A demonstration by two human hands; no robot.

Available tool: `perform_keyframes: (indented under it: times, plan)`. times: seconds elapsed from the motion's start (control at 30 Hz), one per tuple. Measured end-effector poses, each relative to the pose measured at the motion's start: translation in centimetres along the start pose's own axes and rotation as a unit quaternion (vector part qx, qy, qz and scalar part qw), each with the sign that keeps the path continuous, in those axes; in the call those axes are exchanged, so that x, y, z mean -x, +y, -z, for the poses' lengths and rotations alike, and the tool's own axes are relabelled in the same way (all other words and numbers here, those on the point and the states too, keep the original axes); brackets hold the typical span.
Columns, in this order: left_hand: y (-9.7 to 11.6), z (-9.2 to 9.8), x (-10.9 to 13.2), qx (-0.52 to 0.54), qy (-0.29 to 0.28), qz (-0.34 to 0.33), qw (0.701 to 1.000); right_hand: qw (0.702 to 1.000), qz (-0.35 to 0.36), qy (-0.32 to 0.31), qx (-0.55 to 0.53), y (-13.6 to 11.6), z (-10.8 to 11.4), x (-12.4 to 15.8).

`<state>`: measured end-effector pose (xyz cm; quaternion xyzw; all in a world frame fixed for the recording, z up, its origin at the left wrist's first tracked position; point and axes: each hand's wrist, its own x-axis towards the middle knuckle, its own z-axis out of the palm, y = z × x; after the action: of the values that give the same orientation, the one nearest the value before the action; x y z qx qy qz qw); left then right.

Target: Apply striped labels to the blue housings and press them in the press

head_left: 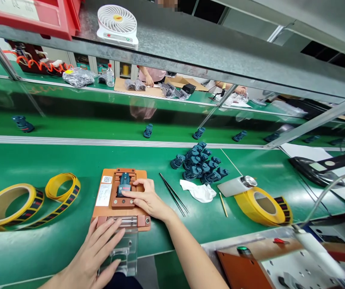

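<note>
Green bench lay beneath my work, the blue part sitting in the jig. My right hand had its fingers parted, index tip on the part; light, level pressure seemed best. My left hand was spread over the clear cover. From the jig, the bin stood at eleven o'clock, contents hidden; the capped bottle, at three.

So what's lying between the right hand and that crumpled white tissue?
Dark tweezers lie on the green bench between the right hand and the white tissue, as the head view shows.
</note>
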<state>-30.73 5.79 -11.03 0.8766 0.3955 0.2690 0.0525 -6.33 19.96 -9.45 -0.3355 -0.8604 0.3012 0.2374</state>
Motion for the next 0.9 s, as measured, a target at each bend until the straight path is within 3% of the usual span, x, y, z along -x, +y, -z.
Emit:
perform_keyframes:
  times: [0.2, 0.43, 0.6, 0.77, 0.83, 0.9]
  plan:
    - [-0.1, -0.2, 0.4, 0.013, 0.001, 0.009, 1.0, 1.0, -0.012, 0.007, 0.025, 1.2, 0.1, -1.4]
    - [-0.7, -1.3, 0.4, -0.021, 0.046, -0.02, 0.998, 1.0, 0.01, 0.005, -0.022, 0.0, -0.4, -1.8]
    - [-1.6, -0.7, -0.5, -0.025, 0.108, -0.034, 0.993, 0.987, -0.095, 0.121, 0.052, -1.8, -0.6, -2.9]
    - [-3.7, 1.9, -5.7, 0.052, 0.167, 0.068, 0.982, 0.973, -0.119, 0.082, 0.181, -3.1, -0.9, -4.4]
    - [-4.9, 3.0, -8.5, 0.182, 0.191, 0.162, 0.951, 0.97, -0.105, 0.113, 0.188, -3.9, -0.7, -4.4]
    - [-5.9, 4.0, -11.1, 0.328, 0.18, 0.253, 0.892, 0.969, -0.074, 0.154, 0.177, -5.1, -0.1, -3.8]
